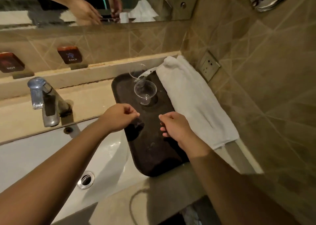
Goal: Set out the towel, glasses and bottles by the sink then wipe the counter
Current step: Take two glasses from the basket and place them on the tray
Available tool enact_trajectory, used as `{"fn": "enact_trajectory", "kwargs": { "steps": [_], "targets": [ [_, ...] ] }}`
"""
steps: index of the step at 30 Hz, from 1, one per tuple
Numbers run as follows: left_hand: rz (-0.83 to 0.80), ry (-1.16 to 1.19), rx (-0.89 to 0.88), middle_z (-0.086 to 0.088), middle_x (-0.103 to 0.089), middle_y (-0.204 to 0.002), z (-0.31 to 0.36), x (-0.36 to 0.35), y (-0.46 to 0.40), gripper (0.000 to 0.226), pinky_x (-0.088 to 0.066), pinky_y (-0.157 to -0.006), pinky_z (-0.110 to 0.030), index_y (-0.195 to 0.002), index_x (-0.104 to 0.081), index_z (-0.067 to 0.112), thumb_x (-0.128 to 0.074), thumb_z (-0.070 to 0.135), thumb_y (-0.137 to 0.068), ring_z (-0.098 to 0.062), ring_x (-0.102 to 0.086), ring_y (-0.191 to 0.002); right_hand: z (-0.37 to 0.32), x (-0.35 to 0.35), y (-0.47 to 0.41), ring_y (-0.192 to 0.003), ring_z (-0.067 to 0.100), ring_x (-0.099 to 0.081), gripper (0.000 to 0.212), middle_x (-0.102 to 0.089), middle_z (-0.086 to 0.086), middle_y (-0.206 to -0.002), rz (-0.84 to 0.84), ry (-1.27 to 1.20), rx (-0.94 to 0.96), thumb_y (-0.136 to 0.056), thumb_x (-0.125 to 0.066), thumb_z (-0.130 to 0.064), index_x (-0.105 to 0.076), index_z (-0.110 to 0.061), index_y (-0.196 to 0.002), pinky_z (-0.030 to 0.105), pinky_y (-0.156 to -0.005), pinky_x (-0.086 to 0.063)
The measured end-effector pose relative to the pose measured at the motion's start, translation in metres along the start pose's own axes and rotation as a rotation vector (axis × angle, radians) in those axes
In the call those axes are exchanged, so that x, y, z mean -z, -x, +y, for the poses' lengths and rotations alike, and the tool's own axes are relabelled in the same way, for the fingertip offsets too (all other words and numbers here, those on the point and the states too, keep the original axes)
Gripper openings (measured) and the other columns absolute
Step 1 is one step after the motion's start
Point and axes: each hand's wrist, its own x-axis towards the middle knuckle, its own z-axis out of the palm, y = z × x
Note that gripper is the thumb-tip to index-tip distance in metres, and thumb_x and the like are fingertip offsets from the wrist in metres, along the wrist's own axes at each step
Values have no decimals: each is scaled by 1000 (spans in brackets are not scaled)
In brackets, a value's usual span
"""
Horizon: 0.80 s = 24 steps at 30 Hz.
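A dark oval tray [150, 149] lies on the counter to the right of the sink. Two clear glasses stand at its far end, one nearer [145, 92] and one behind it [137, 70]. A folded white towel [193, 101] lies along the tray's right side, against the tiled wall. My left hand [119, 116] hovers over the tray's left edge with its fingers curled and nothing in it. My right hand [176, 127] hovers over the tray's right part, fingers curled too, and holds nothing. No bottles are in sight.
A white sink basin [51, 156] with a drain [86, 179] lies at the left, under a chrome tap [46, 100]. Hot and cold signs [70, 54] hang on the back wall below a mirror. A wall socket [209, 66] sits just past the towel.
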Motion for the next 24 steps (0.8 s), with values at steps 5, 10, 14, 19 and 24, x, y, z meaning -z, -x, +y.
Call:
{"fn": "enact_trajectory", "kwargs": {
  "steps": [5, 10, 14, 19, 24],
  "targets": [
    [-156, -189, -159, 11, -70, -79, 27, -26, 43, 15, -57, -70, -30, -83, -65, 32, -66, 45, -90, -7, -67, -76, 26, 27, 57, -79, 12, -61, 21, -63, -9, -78, 58, 277, 149, -93, -63, -36, -58, -28, -74, 29, -73, -45],
    [-312, -427, -389, 14, -68, -89, 76, -64, 95, 13, -57, -79, -33, -88, -64, 34, -63, 46, -91, -5, -64, -83, 65, 77, 127, -75, 10, -60, 22, -63, -9, -78, 151, 361, 139, -93, -65, -36, -55, -28, -74, 27, -63, -44],
    [-380, -608, -598, 10, -71, -95, 131, -109, 148, 19, -52, -78, -31, -95, -68, 29, -62, 46, -91, -13, -65, -88, 115, 134, 201, -82, 20, -63, 17, -67, 0, -87, 237, 471, 101, -93, -61, -37, -56, -26, -80, 36, -72, -53],
    [-504, -770, -836, 1, -72, -108, 195, -191, 253, 26, -50, -85, -32, -108, -68, 21, -58, 42, -96, -19, -64, -99, 214, 189, 326, -78, 19, -63, 16, -68, -1, -86, 367, 515, 1, -93, -60, -36, -58, -26, -82, 32, -68, -51],
    [-579, -851, -1117, -13, -72, -94, 239, -293, 394, 25, -43, -69, -33, -82, -61, 15, -54, 35, -95, -30, -67, -89, 321, 223, 474, -80, 23, -61, 15, -62, 2, -86, 469, 536, -175, -96, -54, -34, -55, -23, -85, 33, -65, -44]
  ]
}}
